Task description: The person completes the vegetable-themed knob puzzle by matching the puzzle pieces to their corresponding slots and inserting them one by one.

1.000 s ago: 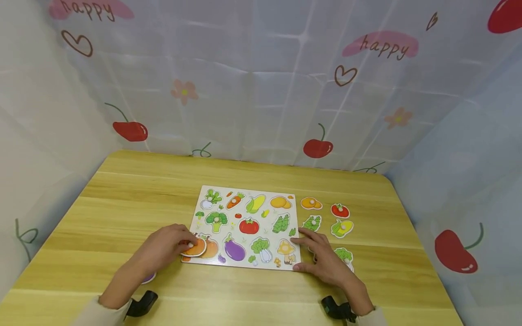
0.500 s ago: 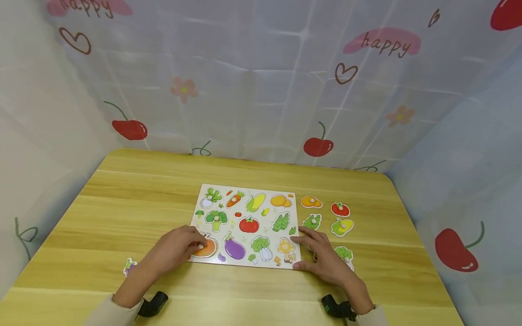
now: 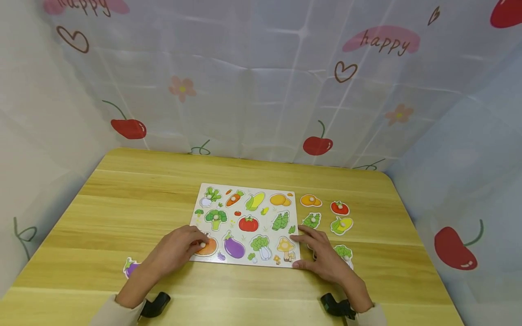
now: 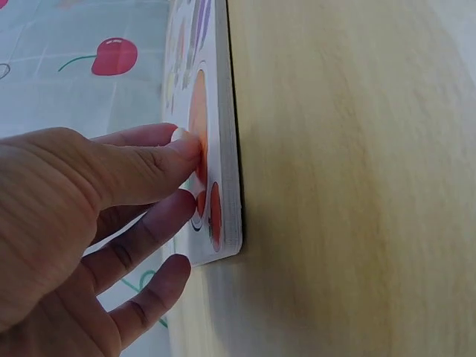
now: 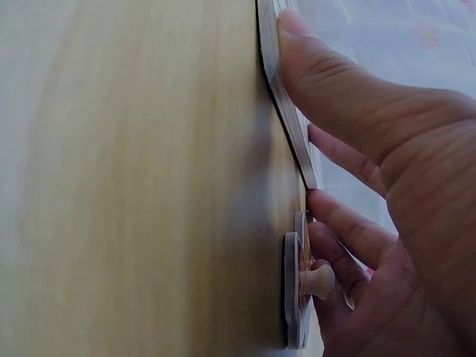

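A wooden vegetable puzzle board (image 3: 257,265) lies on the table. With thumb and fingertips my left hand (image 3: 175,249) pinches the small knob (image 4: 178,134) of the orange pumpkin piece (image 3: 210,245), which lies in the pumpkin outline at the board's front left corner. My right hand (image 3: 324,258) rests at the right edge, thumb on the front right corner and fingers farther back along the side. Beneath it a knobbed piece (image 5: 291,290) is mostly hidden in the head view. Knobbed turnip, carrot (image 3: 235,198) and broccoli (image 3: 216,218) pieces sit in the board.
Right of the board lie an orange potato-like piece (image 3: 311,200), a tomato piece (image 3: 340,208), a leafy green piece (image 3: 311,220), a corn piece (image 3: 341,225) and a bok choy piece (image 3: 344,254). An eggplant piece (image 3: 131,268) lies near my left forearm. A printed curtain stands behind the table.
My left hand has moved right with the pumpkin piece, which now lies over its outline instead of left of it. The eggplant piece has come into view. My right hand has stayed in place.
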A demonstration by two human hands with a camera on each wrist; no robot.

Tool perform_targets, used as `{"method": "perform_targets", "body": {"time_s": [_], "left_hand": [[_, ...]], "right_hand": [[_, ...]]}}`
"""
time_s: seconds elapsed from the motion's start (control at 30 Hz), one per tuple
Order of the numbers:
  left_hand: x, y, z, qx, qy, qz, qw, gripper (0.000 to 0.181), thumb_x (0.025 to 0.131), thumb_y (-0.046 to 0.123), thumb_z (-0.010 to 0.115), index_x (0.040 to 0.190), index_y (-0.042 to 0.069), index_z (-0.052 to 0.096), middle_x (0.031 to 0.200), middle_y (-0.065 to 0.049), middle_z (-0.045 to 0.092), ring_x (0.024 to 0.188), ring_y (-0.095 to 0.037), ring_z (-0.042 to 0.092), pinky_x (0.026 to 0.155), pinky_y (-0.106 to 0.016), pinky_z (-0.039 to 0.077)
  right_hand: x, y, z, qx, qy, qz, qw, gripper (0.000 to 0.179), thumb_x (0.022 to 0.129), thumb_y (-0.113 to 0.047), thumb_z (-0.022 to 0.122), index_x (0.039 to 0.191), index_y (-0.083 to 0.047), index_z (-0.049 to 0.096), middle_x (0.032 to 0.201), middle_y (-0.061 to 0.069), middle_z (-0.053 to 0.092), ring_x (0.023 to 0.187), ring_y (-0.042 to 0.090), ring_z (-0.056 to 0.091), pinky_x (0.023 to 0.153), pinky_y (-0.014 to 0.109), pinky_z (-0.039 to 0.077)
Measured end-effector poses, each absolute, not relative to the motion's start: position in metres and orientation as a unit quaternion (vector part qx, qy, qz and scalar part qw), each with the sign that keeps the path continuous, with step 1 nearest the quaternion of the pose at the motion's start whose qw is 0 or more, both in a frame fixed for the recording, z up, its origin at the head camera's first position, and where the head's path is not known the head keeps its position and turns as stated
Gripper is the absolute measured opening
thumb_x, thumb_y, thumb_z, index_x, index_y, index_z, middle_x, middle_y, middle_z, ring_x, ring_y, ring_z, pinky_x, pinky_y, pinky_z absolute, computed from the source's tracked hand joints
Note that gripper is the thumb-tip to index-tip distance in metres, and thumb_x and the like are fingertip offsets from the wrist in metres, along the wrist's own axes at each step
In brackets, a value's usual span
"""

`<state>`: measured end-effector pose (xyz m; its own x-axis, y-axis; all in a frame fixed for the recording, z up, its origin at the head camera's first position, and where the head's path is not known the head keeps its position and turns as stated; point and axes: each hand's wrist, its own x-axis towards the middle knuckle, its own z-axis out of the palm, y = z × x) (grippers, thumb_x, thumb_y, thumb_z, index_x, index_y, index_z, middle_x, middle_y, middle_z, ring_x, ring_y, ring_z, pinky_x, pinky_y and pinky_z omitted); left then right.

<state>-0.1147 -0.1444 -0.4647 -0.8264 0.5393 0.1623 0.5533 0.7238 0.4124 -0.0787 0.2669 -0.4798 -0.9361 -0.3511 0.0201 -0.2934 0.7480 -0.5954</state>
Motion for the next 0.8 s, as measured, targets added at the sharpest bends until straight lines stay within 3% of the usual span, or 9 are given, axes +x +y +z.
{"method": "perform_targets", "body": {"time_s": [0.57,0.8], "left_hand": [[-0.086,-0.192,-0.443,-0.172,-0.943,-0.283,0.015,0.027,0.085,0.008,0.078,0.111,0.015,0.074,0.105,0.005,0.073,0.090,-0.015,0.065,0.078,-0.040,0.054],[-0.074,-0.222,-0.442,-0.144,-0.947,-0.287,-0.013,0.027,0.085,0.006,0.077,0.111,0.013,0.073,0.097,0.007,0.071,0.081,-0.006,0.062,0.066,-0.026,0.052]], "right_hand": [[-0.079,0.268,-0.481,-0.169,0.933,-0.313,0.052,0.064,0.078,-0.039,0.084,0.136,-0.023,0.062,0.158,0.011,0.040,0.141,0.040,0.034,0.107,0.063,0.037],[-0.080,0.268,-0.482,-0.172,0.932,-0.315,0.051,0.064,0.078,-0.038,0.084,0.136,-0.021,0.062,0.158,0.011,0.040,0.141,0.041,0.033,0.107,0.064,0.036]]}}
